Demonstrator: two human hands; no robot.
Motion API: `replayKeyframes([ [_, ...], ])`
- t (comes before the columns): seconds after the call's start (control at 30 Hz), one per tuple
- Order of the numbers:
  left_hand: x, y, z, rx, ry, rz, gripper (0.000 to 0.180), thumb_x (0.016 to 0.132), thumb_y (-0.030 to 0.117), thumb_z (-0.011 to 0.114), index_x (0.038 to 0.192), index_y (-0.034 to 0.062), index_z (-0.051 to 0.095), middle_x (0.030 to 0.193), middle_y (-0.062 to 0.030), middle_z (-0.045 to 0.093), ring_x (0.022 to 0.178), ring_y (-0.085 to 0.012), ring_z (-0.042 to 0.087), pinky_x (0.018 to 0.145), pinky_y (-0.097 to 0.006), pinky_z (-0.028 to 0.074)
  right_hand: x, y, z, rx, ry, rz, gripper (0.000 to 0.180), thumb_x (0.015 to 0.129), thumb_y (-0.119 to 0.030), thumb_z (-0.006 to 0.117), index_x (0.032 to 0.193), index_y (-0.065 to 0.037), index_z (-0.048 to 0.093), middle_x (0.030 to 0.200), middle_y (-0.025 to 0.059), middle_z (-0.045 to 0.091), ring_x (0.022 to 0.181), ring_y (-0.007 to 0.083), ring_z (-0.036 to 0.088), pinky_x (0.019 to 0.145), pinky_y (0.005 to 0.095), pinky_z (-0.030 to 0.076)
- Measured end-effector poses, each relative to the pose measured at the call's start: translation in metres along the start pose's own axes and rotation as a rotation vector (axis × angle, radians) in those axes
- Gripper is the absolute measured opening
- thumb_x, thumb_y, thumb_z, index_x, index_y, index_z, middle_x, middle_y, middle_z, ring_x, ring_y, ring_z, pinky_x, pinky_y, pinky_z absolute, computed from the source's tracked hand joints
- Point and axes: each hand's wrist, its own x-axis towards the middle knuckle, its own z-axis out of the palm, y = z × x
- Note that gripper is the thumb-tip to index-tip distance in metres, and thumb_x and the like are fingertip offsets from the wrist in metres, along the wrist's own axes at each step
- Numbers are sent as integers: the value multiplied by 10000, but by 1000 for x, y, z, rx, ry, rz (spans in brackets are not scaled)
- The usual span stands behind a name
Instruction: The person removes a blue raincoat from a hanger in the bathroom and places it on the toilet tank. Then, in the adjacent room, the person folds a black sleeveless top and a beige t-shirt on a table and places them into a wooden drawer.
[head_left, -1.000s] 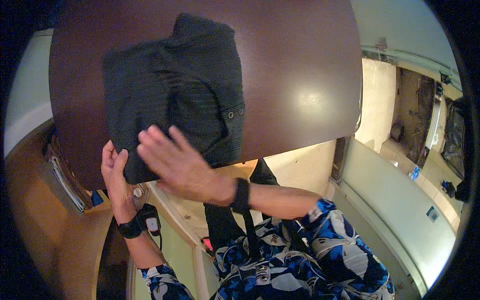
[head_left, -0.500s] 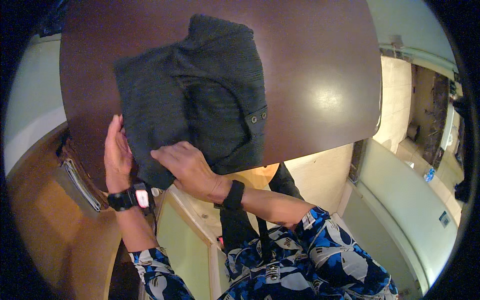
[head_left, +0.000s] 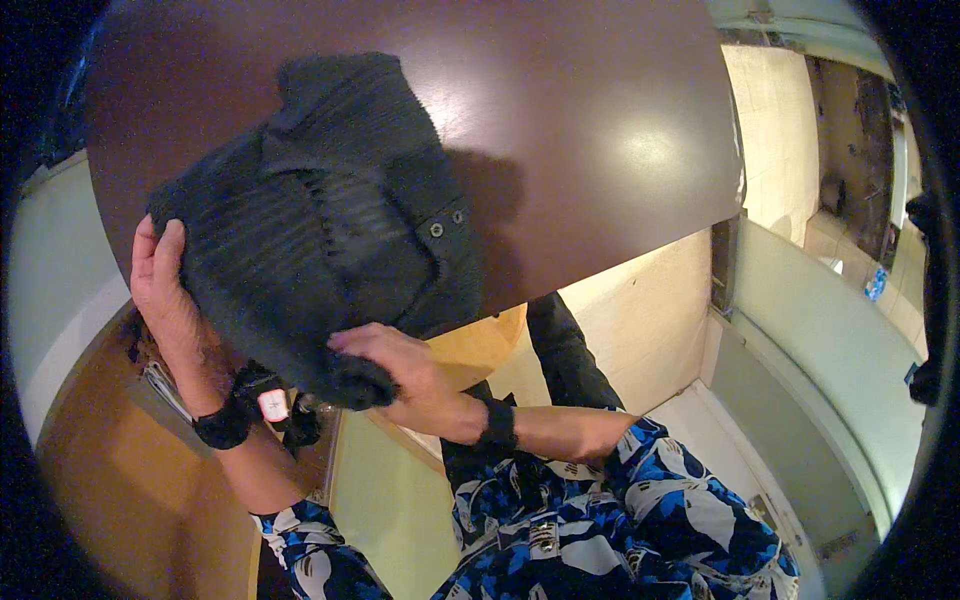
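A black ribbed garment [head_left: 300, 230], with two round buttons near its right edge, lies loosely folded on a dark brown table [head_left: 580, 130]. My left hand [head_left: 168, 290] has its fingers closed over the garment's left edge, thumb on top. At the near edge, my right hand [head_left: 410, 378] grips a bunched roll of the same cloth. The fabric between my hands is lifted and rounded; its underside is hidden.
A wooden stool seat [head_left: 480, 345] shows under the table's near edge. Pale green panels [head_left: 820, 370] stand on the right. To the left, a curved brown wooden surface [head_left: 110, 450] lies below the table, with papers [head_left: 165, 385] beside my left forearm.
The garment has shifted left and toward me, and its near part is now lifted and bunched. My left hand has moved left and taken hold of the edge; my right moved slightly right and nearer.
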Motion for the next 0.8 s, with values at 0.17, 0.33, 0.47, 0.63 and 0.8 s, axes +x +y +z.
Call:
replayKeyframes([
  [0.17,-32,17,83,278,-113,187,256,845,118,597,1078,11,585,860,11,577,771,-67,506,701,-203,408,-25,-8,-42,76,140,485,314,755,-61,679,1033,7,553,947,91,634,892,194,608,783,284,471],
  [0.33,-38,-10,137,359,-509,121,243,884,110,538,1104,18,586,791,-34,593,680,-94,534,639,-217,443,-34,23,-56,362,239,765,190,843,-104,629,991,-3,566,888,76,652,742,149,634,654,264,503],
  [0.47,-36,-19,123,438,-303,522,235,863,-5,485,1071,14,594,940,-95,602,834,-169,574,752,-273,462,-31,26,-62,573,257,801,150,871,-116,597,965,-1,575,859,96,653,686,149,638,613,253,514],
  [0.63,-35,-51,115,908,-364,873,452,817,86,544,1262,44,481,1344,-159,422,1257,-331,376,1027,-430,297,-33,32,-68,585,157,836,181,894,-161,567,956,9,576,813,98,653,671,149,637,608,252,515],
  [0.8,-45,-67,126,1120,-333,836,591,829,246,550,1370,111,356,1463,-141,236,1348,-356,197,1047,-536,192,-33,29,-80,529,41,888,222,902,-206,557,936,13,579,771,84,645,653,126,620,599,242,506],
])
